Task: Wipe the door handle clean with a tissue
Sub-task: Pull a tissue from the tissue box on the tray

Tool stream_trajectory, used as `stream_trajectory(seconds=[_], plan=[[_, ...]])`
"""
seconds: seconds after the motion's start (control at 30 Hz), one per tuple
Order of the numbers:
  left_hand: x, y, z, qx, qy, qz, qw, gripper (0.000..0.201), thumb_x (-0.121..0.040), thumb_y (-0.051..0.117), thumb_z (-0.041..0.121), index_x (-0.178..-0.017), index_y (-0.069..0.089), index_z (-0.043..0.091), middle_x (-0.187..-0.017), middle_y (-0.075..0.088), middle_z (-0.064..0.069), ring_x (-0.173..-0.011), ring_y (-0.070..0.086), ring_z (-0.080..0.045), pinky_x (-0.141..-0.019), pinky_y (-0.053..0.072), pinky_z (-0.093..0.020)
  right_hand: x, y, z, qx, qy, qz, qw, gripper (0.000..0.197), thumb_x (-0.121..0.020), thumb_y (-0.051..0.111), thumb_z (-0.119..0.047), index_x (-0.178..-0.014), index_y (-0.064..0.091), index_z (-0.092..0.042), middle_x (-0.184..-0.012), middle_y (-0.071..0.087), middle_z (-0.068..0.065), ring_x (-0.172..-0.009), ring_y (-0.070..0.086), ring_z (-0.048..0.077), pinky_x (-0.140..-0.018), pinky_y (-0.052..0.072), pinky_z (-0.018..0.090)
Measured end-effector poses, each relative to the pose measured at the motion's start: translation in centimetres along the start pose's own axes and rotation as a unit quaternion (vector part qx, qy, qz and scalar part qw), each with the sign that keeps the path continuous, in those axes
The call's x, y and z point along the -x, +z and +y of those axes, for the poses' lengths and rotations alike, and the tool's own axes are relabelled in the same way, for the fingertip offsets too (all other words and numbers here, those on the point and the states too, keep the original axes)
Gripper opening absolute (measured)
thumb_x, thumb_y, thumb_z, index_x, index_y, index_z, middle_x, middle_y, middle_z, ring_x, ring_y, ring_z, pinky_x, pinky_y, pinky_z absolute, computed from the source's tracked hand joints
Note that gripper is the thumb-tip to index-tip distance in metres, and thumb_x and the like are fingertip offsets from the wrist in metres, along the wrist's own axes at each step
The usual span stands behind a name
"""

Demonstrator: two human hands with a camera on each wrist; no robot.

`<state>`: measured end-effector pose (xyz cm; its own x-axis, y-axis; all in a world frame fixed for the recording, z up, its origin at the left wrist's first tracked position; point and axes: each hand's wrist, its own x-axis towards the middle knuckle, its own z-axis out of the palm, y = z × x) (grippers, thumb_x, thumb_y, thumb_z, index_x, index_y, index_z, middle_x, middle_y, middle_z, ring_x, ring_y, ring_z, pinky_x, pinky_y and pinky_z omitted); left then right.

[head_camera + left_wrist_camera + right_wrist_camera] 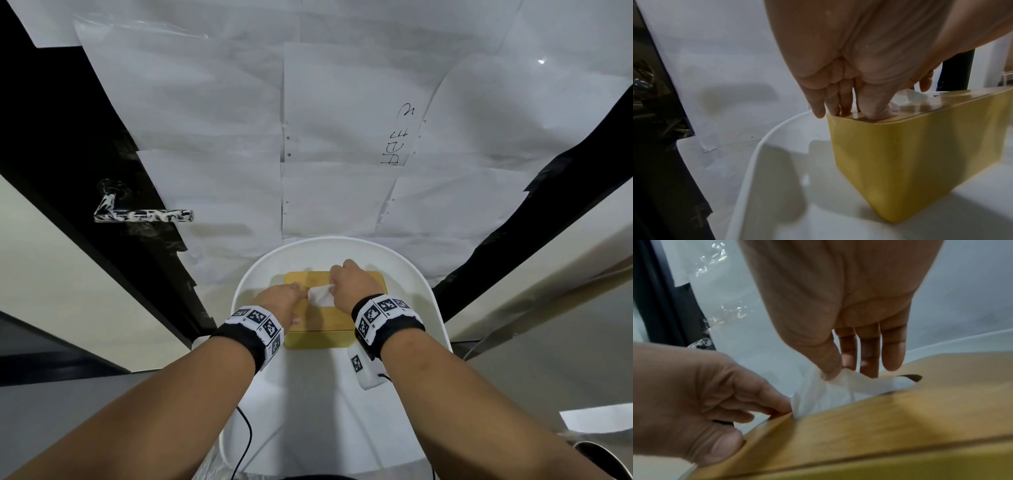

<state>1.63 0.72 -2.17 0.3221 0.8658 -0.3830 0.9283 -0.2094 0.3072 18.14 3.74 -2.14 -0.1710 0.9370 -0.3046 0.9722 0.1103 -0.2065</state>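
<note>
The door handle (147, 216) juts from the black door strip at the left, streaked with white smears. A yellow tissue box (318, 337) with a wooden lid (900, 418) stands on a white chair seat (239, 281) below the door. My left hand (294, 305) presses its fingers (830, 104) and thumb down on the lid's left end. My right hand (332, 289) pinches a white tissue (838, 391) between thumb and forefinger. The tissue is drawn partway out of the lid's slot, with its tail still inside. Both hands are well right of and below the handle.
White paper sheets (342, 137) cover the door panel between black frame strips (68, 137). A thin black cable (246, 431) hangs by the seat's front left. A dark round rim (596, 455) shows at the bottom right corner.
</note>
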Motion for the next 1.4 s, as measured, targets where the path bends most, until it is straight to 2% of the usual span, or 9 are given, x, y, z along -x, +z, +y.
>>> stream_trajectory(seconds=[0.2, 0.33, 0.43, 0.57, 0.67, 0.93, 1.07, 1.23, 1.4], plan=[[-0.8, 0.2, -0.7, 0.002, 0.007, -0.001, 1.000, 0.057, -0.086, 0.065, 0.013, -0.139, 0.046, 0.024, -0.148, 0.038, 0.003, -0.133, 0.040, -0.020, -0.107, 0.031, -0.027, -0.6, -1.2, 0.5, -0.052, 0.015, 0.041, 0.998, 0.019, -0.094, 0.044, -0.023, -0.102, 0.060, -0.016, -0.108, 0.055, 0.008, -0.102, 0.055, 0.029, -0.085, 0.049, 0.045], [-1.1, -0.3, -0.6, 0.090, -0.038, 0.022, 0.995, 0.031, -0.089, 0.058, 0.029, -0.120, 0.058, 0.029, -0.123, 0.060, 0.001, -0.113, 0.056, -0.023, -0.098, 0.044, -0.035, -0.5, -1.9, 0.4, -0.099, 0.010, 0.026, 0.995, 0.015, -0.096, 0.037, -0.024, -0.102, 0.050, -0.021, -0.091, 0.059, 0.006, -0.091, 0.058, 0.031, -0.078, 0.047, 0.040], [-1.4, -0.5, -0.3, 0.177, -0.068, 0.041, 0.981, 0.028, -0.093, 0.047, 0.042, -0.111, 0.058, 0.024, -0.109, 0.065, 0.003, -0.103, 0.060, -0.021, -0.095, 0.046, -0.038, -0.1, -2.1, -0.2, -0.122, -0.014, 0.024, 0.992, 0.021, -0.098, 0.037, -0.022, -0.114, 0.049, -0.015, -0.101, 0.062, 0.010, -0.093, 0.056, 0.029, -0.072, 0.039, 0.032], [-1.9, -1.3, 0.3, 0.216, -0.070, 0.106, 0.968, 0.028, -0.095, 0.049, 0.040, -0.081, 0.049, 0.016, -0.072, 0.055, 0.000, -0.066, 0.051, -0.019, -0.059, 0.041, -0.027, 0.1, -1.9, -0.6, -0.201, -0.020, 0.006, 0.979, 0.027, -0.093, 0.051, -0.017, -0.120, 0.051, -0.017, -0.117, 0.056, 0.007, -0.106, 0.055, 0.025, -0.084, 0.043, 0.029], [-1.9, -1.9, 0.4, 0.231, -0.072, 0.163, 0.957, 0.030, -0.094, 0.052, 0.031, -0.070, 0.041, 0.016, -0.063, 0.045, 0.002, -0.060, 0.043, -0.019, -0.051, 0.032, -0.024, 0.3, -2.3, -0.4, -0.179, 0.001, -0.005, 0.984, 0.033, -0.092, 0.054, -0.020, -0.124, 0.050, -0.016, -0.123, 0.055, 0.006, -0.114, 0.053, 0.023, -0.084, 0.037, 0.025], [-1.5, -2.0, -0.5, 0.252, -0.079, 0.212, 0.941, 0.013, -0.090, 0.053, 0.021, -0.087, 0.043, 0.028, -0.077, 0.056, 0.002, -0.074, 0.059, -0.025, -0.072, 0.053, -0.038, 0.8, -2.8, -0.3, -0.204, -0.021, -0.009, 0.979, 0.020, -0.084, 0.062, -0.024, -0.096, 0.046, -0.020, -0.085, 0.045, -0.008, -0.080, 0.047, 0.015, -0.055, 0.030, 0.018], [-1.0, -2.1, -0.6, 0.279, -0.097, 0.222, 0.929, 0.025, -0.090, 0.050, 0.008, -0.107, 0.037, 0.022, -0.082, 0.053, -0.002, -0.077, 0.059, -0.029, -0.074, 0.051, -0.039, 0.9, -3.4, -0.6, -0.302, -0.028, 0.001, 0.953, 0.025, -0.084, 0.064, -0.029, -0.098, 0.046, -0.018, -0.076, 0.045, -0.008, -0.069, 0.046, 0.010, -0.058, 0.034, 0.019], [-0.3, -2.5, -1.3, 0.249, -0.101, 0.218, 0.938, 0.023, -0.088, 0.039, -0.001, -0.093, 0.044, 0.021, -0.086, 0.055, -0.008, -0.073, 0.051, -0.027, -0.066, 0.043, -0.030, 0.8, -3.8, -1.4, -0.329, -0.038, -0.003, 0.944, 0.020, -0.084, 0.062, -0.033, -0.080, 0.050, -0.018, -0.086, 0.058, 0.000, -0.079, 0.057, 0.023, -0.073, 0.050, 0.035], [-0.1, -3.5, -1.4, 0.280, -0.127, 0.236, 0.922, 0.029, -0.088, 0.038, -0.002, -0.099, 0.060, 0.013, -0.113, 0.057, -0.008, -0.099, 0.056, -0.026, -0.084, 0.043, -0.029, 1.1, -4.4, -2.6, -0.327, -0.065, 0.029, 0.942, 0.013, -0.086, 0.060, -0.025, -0.085, 0.052, -0.015, -0.078, 0.053, -0.003, -0.070, 0.050, 0.014, -0.060, 0.041, 0.023]])
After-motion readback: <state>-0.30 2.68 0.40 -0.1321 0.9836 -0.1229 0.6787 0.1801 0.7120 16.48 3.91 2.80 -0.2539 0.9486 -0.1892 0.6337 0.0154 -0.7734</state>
